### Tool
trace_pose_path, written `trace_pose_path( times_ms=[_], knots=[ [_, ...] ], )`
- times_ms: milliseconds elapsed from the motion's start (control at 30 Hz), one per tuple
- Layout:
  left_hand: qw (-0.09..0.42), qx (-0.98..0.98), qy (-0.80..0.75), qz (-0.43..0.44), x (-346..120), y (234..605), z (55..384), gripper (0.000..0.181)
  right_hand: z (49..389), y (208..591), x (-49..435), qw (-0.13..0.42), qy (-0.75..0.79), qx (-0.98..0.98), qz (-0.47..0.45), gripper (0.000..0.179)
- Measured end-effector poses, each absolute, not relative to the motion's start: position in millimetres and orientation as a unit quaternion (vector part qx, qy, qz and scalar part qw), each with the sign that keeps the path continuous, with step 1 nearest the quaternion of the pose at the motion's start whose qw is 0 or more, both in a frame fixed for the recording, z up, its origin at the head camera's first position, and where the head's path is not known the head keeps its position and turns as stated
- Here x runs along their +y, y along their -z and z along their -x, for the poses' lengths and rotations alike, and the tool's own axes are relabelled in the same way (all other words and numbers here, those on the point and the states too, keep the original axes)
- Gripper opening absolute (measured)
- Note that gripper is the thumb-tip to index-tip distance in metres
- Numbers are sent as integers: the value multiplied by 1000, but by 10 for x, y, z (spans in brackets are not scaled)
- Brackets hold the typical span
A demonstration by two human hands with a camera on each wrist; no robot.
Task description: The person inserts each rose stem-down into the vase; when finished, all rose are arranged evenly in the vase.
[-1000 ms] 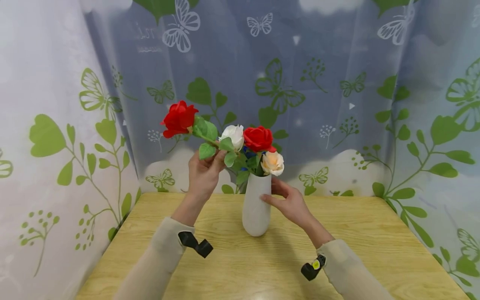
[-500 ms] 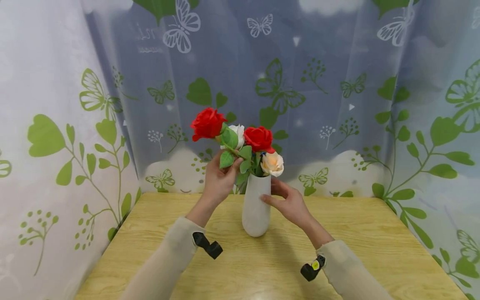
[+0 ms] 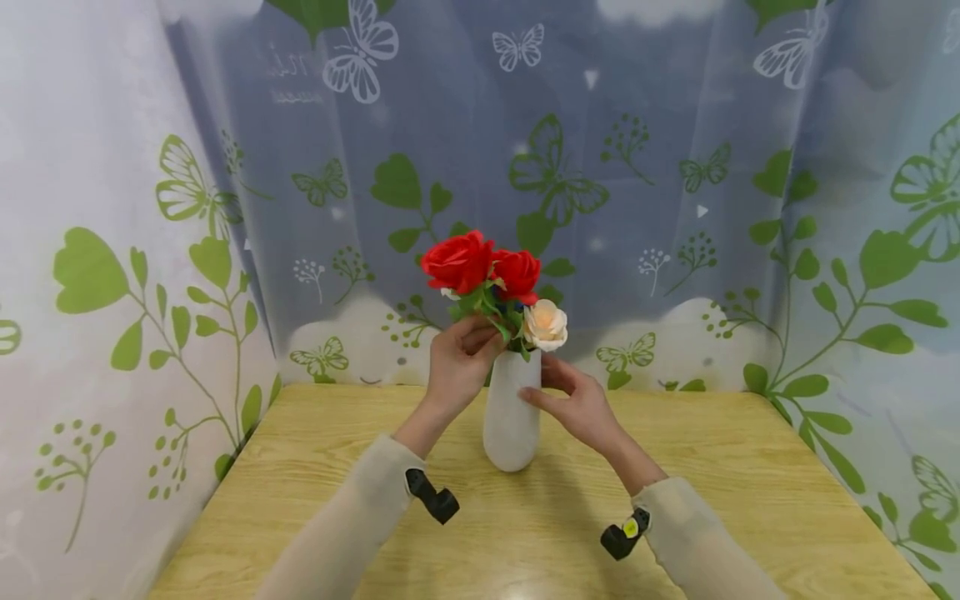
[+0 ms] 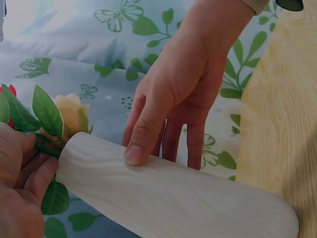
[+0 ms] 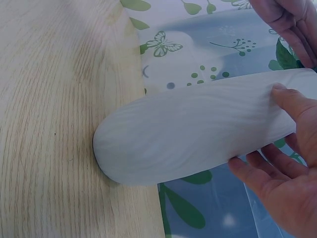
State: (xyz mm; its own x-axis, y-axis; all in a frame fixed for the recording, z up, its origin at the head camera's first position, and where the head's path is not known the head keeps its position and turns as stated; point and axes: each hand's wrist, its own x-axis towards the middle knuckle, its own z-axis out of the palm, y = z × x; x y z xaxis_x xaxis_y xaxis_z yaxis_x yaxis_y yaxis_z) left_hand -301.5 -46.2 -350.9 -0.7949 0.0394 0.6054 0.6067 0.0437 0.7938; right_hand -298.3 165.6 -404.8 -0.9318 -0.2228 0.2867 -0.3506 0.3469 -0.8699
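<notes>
A white vase (image 3: 512, 417) stands upright on the wooden table, with flowers in its mouth. My left hand (image 3: 462, 362) pinches the green stem of a red rose (image 3: 457, 262) right at the vase's rim; the bloom leans left above the hand. Another red rose (image 3: 517, 275) and a peach rose (image 3: 546, 325) rise from the vase. A white flower is almost wholly hidden behind the left bloom. My right hand (image 3: 581, 407) holds the upper side of the vase, thumb on the front and fingers behind, as the right wrist view (image 5: 287, 163) also shows.
The wooden table (image 3: 337, 467) reaches back to a printed curtain (image 3: 450, 125) with butterflies and leaves, which also hangs along both sides. A black camera mount (image 3: 432, 497) sits on the left wrist, another (image 3: 626, 535) on the right.
My left hand has moved right and slightly down with the red rose, bringing its stem from beside the bouquet to the vase's mouth. The right hand and the vase have stayed put.
</notes>
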Motion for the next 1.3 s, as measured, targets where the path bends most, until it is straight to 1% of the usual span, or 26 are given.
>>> trace_pose_path(
  times_ms=[167,400,500,633,733,900,967,1133,1300],
  knots=[
    [210,-682,654,250,-482,3506,2986,27,2971,4043,1654,60,-544,-818,-177,64],
    [176,-671,660,289,-530,3456,2965,28,2961,4020,1662,58,-544,-818,-178,65],
    [195,-672,656,285,-520,3429,2975,25,2966,4024,1668,60,-543,-818,-177,64],
    [218,-655,678,252,-475,3388,2995,25,2966,4016,1655,63,-543,-818,-179,64],
    [220,-644,696,229,-446,3348,2986,27,2950,4001,1650,61,-544,-817,-181,64],
    [236,-645,691,226,-435,3278,2951,27,2937,4001,1662,58,-541,-819,-183,65],
    [249,-655,677,225,-438,3262,2942,26,2939,4001,1665,58,-541,-819,-183,65],
    [303,-717,589,217,-442,3286,2948,17,2941,3999,1666,59,-541,-819,-180,65],
    [314,-745,549,213,-427,3388,3005,14,2945,4014,1660,57,-542,-819,-180,65]
  ],
)
